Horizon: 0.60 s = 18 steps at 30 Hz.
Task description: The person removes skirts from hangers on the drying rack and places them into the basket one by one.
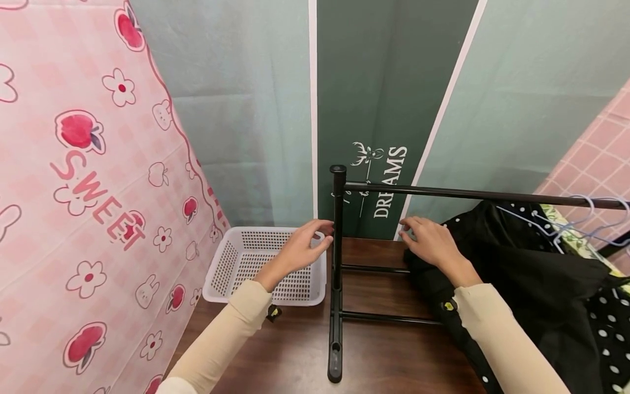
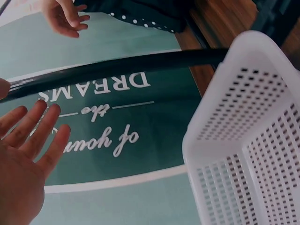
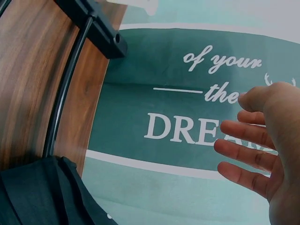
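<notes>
Surveying from the left, we find the white basket [image 1: 256,268] on the worktop [image 1: 275,355], near the upright of the black rack [image 1: 337,235]. The left hand [image 1: 300,247], fingers apart, grips nothing; contact with the upright we cannot tell. The right hand [image 1: 430,241], also spread and unladen, hovers beside the dark clothes [image 1: 531,290]. We judge that a careless knock could shift the rack, and draped cloth could snag its lower bars.
</notes>
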Available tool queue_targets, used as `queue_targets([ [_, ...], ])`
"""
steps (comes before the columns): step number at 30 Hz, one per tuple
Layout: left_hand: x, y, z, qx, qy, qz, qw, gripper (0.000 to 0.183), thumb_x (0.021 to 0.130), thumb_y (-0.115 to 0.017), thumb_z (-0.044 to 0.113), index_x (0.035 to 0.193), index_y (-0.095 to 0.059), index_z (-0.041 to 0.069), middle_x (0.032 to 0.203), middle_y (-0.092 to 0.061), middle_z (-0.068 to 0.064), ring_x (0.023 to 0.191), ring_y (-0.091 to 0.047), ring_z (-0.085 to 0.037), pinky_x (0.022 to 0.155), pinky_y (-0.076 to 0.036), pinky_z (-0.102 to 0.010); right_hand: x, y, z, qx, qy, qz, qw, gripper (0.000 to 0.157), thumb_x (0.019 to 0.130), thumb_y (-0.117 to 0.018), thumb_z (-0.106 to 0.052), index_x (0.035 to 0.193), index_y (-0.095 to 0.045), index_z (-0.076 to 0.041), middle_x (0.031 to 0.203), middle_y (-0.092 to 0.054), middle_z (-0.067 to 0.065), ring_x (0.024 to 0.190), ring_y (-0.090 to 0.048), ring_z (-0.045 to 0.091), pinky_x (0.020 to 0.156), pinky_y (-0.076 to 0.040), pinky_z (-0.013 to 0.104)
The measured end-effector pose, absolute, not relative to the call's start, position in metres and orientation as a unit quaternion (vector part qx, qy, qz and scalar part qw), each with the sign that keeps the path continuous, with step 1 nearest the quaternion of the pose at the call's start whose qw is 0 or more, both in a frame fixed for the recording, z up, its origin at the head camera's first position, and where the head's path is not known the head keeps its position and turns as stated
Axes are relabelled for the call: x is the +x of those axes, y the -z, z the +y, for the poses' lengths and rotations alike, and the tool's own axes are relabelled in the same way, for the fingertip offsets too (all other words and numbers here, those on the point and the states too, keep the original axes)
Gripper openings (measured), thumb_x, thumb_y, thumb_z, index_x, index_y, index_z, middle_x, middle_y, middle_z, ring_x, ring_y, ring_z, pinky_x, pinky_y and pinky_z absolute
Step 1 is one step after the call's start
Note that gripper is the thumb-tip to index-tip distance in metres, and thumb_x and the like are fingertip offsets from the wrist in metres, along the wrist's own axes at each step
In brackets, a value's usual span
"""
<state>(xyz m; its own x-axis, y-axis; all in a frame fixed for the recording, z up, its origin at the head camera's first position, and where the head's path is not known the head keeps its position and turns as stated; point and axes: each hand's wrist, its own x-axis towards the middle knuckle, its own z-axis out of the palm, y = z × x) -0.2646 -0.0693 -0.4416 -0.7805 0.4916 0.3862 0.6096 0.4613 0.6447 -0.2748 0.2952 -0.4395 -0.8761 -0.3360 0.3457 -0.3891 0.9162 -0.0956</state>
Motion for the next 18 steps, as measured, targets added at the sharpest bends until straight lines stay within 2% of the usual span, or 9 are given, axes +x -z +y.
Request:
queue_targets([
  [6, -0.262, 0.441, -0.061, -0.309, 0.44, -0.841, 0.06, 0.045, 0.11, -0.062, 0.025, 0.149, -0.055, 0.004, 0.132, -0.069, -0.012, 0.123, -0.067, -0.026, 0.102, -0.059, -0.046, -0.27, 0.433, 0.289, 0.193, -0.073, -0.966, 0.159, 0.028, 0.105, -0.067, -0.023, 0.127, -0.073, -0.008, 0.112, -0.078, 0.01, 0.089, -0.073, 0.028, 0.07, -0.058, 0.05],
  [11, -0.261, 0.443, -0.056, -0.305, 0.467, -0.828, 0.053, 0.046, 0.111, -0.059, 0.025, 0.152, -0.052, 0.003, 0.134, -0.068, -0.014, 0.123, -0.067, -0.027, 0.103, -0.058, -0.044, -0.266, 0.428, 0.284, 0.191, -0.069, -0.966, 0.157, 0.027, 0.105, -0.067, -0.024, 0.127, -0.073, -0.01, 0.111, -0.077, 0.009, 0.085, -0.071, 0.025, 0.066, -0.056, 0.046],
  [18, -0.262, 0.446, -0.05, -0.311, 0.548, -0.776, 0.019, 0.045, 0.114, -0.053, 0.022, 0.156, -0.046, 0.007, 0.145, -0.067, -0.015, 0.133, -0.064, -0.025, 0.114, -0.052, -0.043, -0.258, 0.418, 0.279, 0.191, -0.093, -0.964, 0.158, 0.026, 0.105, -0.066, -0.026, 0.126, -0.074, -0.012, 0.11, -0.078, 0.008, 0.086, -0.073, 0.023, 0.064, -0.056, 0.044],
])
